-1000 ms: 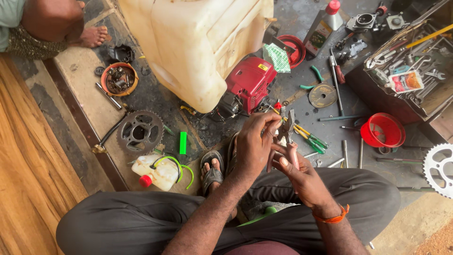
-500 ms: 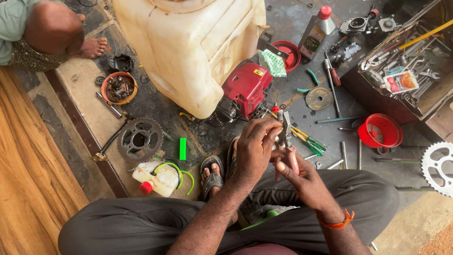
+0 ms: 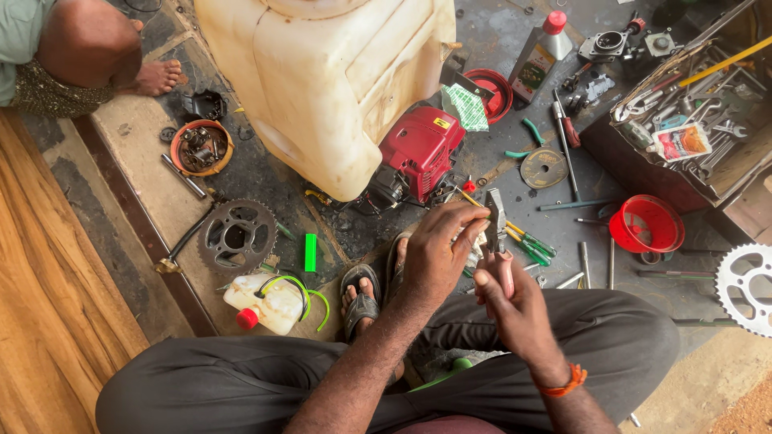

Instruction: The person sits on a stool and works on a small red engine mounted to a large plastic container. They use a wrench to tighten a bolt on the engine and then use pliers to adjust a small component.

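Observation:
My right hand (image 3: 508,299) is closed around the handles of a pair of grey pliers (image 3: 495,220), whose jaws point up and away from me. My left hand (image 3: 438,249) meets the pliers near their jaws, fingers pinched on something small that I cannot make out. Both hands work above my crossed legs, just in front of a small red engine (image 3: 420,156) that sits under a large white plastic tank (image 3: 330,72). An orange band is on my right wrist.
Another person's leg and foot (image 3: 153,76) are at the top left. A sprocket (image 3: 236,235), a green lighter (image 3: 310,251), a white bottle (image 3: 268,303), a red funnel (image 3: 646,224), green-handled pliers (image 3: 529,242), an oil bottle (image 3: 540,58) and an open toolbox (image 3: 683,128) lie around.
The hands and pliers stay together at the same spot; the fingers shift only slightly. The view has drifted a little downward.

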